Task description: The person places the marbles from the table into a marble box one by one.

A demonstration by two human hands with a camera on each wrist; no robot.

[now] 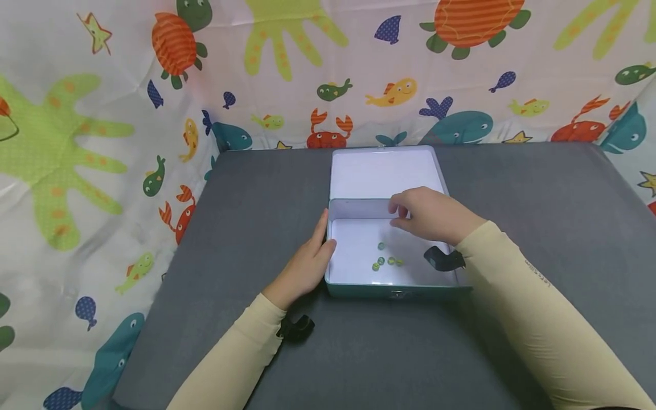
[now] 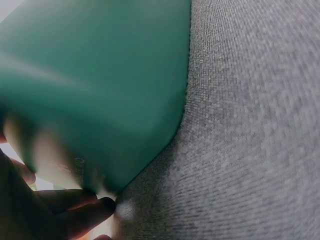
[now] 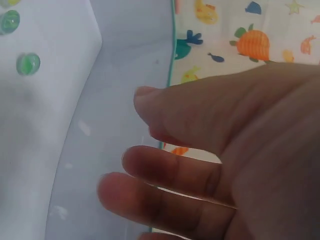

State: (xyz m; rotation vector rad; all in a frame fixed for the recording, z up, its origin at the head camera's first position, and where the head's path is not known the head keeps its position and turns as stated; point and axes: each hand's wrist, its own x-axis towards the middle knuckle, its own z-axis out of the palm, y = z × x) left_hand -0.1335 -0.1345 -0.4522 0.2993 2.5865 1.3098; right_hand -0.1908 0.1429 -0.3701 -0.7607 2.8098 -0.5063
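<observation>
A hinged metal box (image 1: 397, 292), green outside and white inside, stands with its lid (image 1: 381, 171) tipped back. Several small green and yellow glass marbles (image 1: 381, 246) lie loose on its floor. My left hand (image 1: 302, 265) rests along the box's left wall with fingers extended; in the left wrist view, fingertips (image 2: 95, 212) show by the green corner. Over the back right part of the box hovers my right hand (image 1: 427, 215), fingers loosely bent. The right wrist view shows its fingers (image 3: 170, 170) apart, nothing visible between them, and a green marble (image 3: 28, 64) well away from them.
The box stands on a grey cloth-covered table (image 1: 246, 228). Behind and to the left hangs a curtain (image 1: 287, 97) printed with sea animals. Black wrist straps (image 1: 443, 259) stick out from both pale sleeves, the right one over the box.
</observation>
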